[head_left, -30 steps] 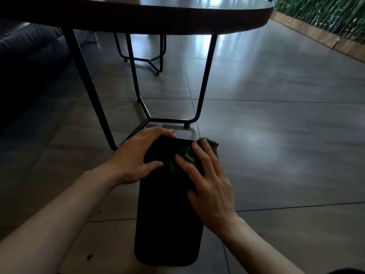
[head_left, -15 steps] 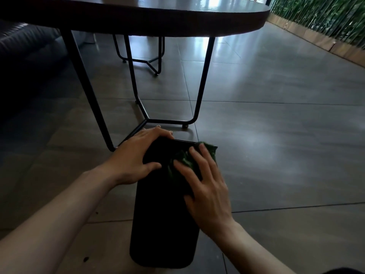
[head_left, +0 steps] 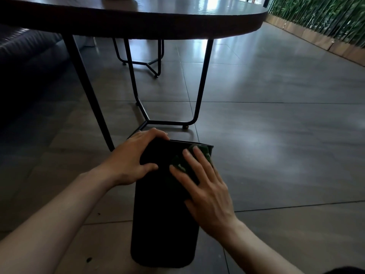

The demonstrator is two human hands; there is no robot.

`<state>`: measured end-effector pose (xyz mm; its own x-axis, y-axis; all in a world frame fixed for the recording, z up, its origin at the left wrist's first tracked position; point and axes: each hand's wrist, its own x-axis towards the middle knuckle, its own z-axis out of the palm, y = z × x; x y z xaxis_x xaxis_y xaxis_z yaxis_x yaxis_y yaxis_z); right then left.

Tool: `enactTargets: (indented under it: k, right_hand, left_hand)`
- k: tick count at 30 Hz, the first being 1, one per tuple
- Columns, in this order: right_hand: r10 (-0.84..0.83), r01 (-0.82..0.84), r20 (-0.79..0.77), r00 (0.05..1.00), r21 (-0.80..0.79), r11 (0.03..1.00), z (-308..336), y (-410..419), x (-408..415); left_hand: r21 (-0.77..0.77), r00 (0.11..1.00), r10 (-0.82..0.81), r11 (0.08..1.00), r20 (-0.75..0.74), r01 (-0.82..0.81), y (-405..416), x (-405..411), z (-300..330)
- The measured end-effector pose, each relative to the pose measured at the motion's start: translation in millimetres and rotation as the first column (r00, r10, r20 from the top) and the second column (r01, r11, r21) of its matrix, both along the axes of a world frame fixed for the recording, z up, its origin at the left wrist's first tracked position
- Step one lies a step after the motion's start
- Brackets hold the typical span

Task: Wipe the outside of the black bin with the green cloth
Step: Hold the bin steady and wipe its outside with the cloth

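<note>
The right hand (head_left: 207, 194) lies flat with fingers spread, pressing the green cloth (head_left: 189, 162) against the upper side wall of the black bin (head_left: 164, 224), near its rim. The left hand (head_left: 134, 157) grips the bin's top left corner, fingers curled over the edge and thumb on the wall. The bin is matte black, tall, with rounded corners; its inside cannot be seen. It sits on the tiled floor (head_left: 276, 145), just before the metal legs (head_left: 201, 86) of a dark tabletop (head_left: 158, 22).
</note>
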<state>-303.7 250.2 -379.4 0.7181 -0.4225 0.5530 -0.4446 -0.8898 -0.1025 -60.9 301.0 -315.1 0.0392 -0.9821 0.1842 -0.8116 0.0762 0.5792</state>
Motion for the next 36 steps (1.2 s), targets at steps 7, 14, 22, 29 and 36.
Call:
enactTargets:
  k: [7, 14, 22, 29, 36]
  right_hand:
    - [0.176, -0.192, -0.123, 0.977, -0.133, 0.972, -31.3, 24.3, -6.0]
    - [0.303, -0.343, -0.189, 0.934, -0.242, 0.907, -46.6, 36.3, -33.3]
    - [-0.064, 0.022, 0.241, 0.968, 0.17, 0.985, 28.6, -0.3, -48.9]
    - [-0.555, 0.484, 0.022, 0.832, 0.461, 0.743, 66.7, -98.9, -77.4]
    - [-0.167, 0.306, -0.611, 0.774, 0.129, 0.943, 46.6, -113.2, -52.5]
  left_hand:
    - [0.008, 1.0, 0.002, 1.0, 0.014, -0.002, 4.1, 3.1, 0.3]
    - [0.003, 1.0, 0.006, 1.0, 0.026, -0.007, 4.2, -2.0, 2.7]
    - [0.055, 1.0, -0.021, 0.998, 0.006, 0.02, 14.1, 4.6, 8.5]
    - [0.069, 0.997, -0.073, 0.995, 0.011, 0.072, 18.2, 3.2, 10.9]
    - [0.112, 0.99, -0.139, 0.984, -0.015, 0.14, 20.1, 5.1, 15.3]
